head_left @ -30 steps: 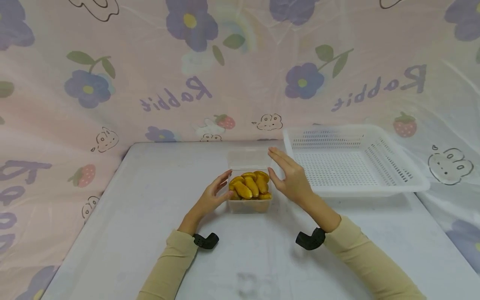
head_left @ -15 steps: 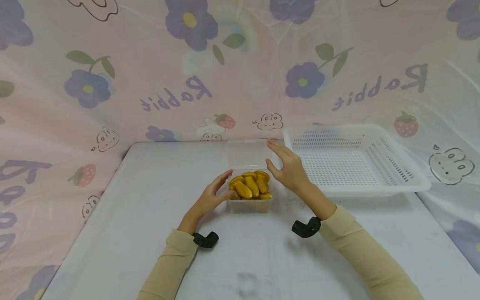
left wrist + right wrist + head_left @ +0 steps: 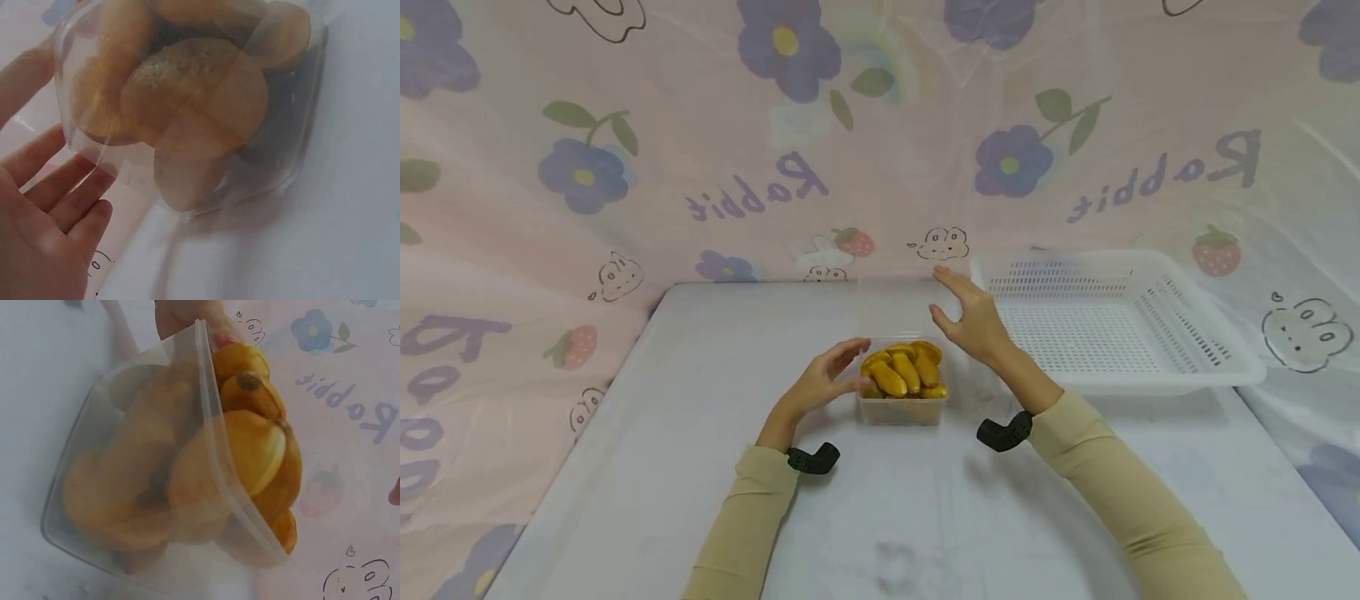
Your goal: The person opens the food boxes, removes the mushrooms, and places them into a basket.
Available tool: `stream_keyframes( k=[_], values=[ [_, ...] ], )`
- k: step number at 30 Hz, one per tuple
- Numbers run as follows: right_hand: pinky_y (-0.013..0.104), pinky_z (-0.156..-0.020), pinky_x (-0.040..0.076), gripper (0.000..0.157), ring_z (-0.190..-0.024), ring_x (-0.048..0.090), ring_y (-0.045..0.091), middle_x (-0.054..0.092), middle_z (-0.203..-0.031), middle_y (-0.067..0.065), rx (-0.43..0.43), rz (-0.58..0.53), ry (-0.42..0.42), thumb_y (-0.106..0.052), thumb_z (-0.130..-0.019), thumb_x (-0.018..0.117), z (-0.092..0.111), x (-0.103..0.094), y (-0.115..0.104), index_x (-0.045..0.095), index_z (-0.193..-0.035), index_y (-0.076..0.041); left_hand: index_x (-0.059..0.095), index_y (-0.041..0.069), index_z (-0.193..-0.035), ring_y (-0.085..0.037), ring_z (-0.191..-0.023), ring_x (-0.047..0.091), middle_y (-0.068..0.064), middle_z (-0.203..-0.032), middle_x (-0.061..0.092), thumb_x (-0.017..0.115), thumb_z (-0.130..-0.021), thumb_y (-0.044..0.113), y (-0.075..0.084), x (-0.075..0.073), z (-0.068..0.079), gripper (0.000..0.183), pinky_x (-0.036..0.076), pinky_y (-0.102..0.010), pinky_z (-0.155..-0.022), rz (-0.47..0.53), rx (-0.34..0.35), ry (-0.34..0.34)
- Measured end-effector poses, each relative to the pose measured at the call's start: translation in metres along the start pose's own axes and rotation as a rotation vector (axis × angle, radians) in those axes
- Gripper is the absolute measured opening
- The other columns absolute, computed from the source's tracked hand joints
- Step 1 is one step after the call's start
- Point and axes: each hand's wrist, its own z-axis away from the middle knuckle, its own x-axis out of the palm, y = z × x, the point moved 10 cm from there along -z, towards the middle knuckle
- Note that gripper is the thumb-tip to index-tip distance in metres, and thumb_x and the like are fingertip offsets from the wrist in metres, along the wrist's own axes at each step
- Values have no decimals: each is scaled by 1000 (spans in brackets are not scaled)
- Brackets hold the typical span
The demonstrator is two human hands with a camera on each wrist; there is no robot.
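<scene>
A clear plastic box (image 3: 902,412) stands mid-table, heaped with golden-yellow mushrooms (image 3: 904,367). Behind its rear rim, the faint see-through lid (image 3: 891,304) is raised. My left hand (image 3: 820,379) rests against the box's left side, thumb toward the front and the other fingers toward the back. Those fingers (image 3: 84,190) look fairly straight along the wall in the left wrist view. My right hand (image 3: 977,325) is at the lid's right edge, fingers extended and thumb spread apart. In the right wrist view, mushrooms (image 3: 259,447) rise above the rim; only a fingertip (image 3: 395,494) shows at the edge.
A white perforated basket (image 3: 1150,382) stands at the back right, close beside my right hand. Around the white table (image 3: 700,467) hangs a pink floral cloth (image 3: 880,167). Each wrist carries a black camera mount, the left one (image 3: 816,458) near the table's middle.
My right hand has moved up and back, and the lid's far edge has risen with it. The left hand stays at the box's side; the mushrooms keep their places.
</scene>
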Motion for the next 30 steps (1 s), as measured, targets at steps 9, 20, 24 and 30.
stream_keyframes(
  k=[9,20,24,30],
  values=[
    [50,-113,42,52,-134,48,37,49,-145,22,56,-22,-34,-6,-88,66,-6,10,17,50,-135,7,34,5,-149,-32,-148,30,-19,-156,35,67,-90,14,-5,2,3,68,22,-45,-125,-19,-25,-14],
    [50,-117,38,54,-138,43,38,43,-149,22,170,3,-147,-12,-90,64,-16,30,38,46,-138,6,33,4,-149,-30,-148,31,-16,-155,37,65,-91,8,-7,0,1,67,22,-43,-125,-16,-32,4],
    [49,-117,38,54,-139,43,37,43,-148,23,185,-5,-163,-12,-91,64,-18,31,39,46,-138,7,32,4,-150,-31,-147,31,-17,-155,36,64,-91,3,-6,0,1,67,22,-43,-125,-13,-38,5],
    [49,-117,39,53,-138,44,37,44,-148,22,174,-19,-131,-12,-91,64,-16,27,37,47,-138,6,29,0,-150,-33,-148,30,-20,-156,34,63,-90,0,-7,1,1,69,21,-44,-125,-9,-43,4]
  ],
)
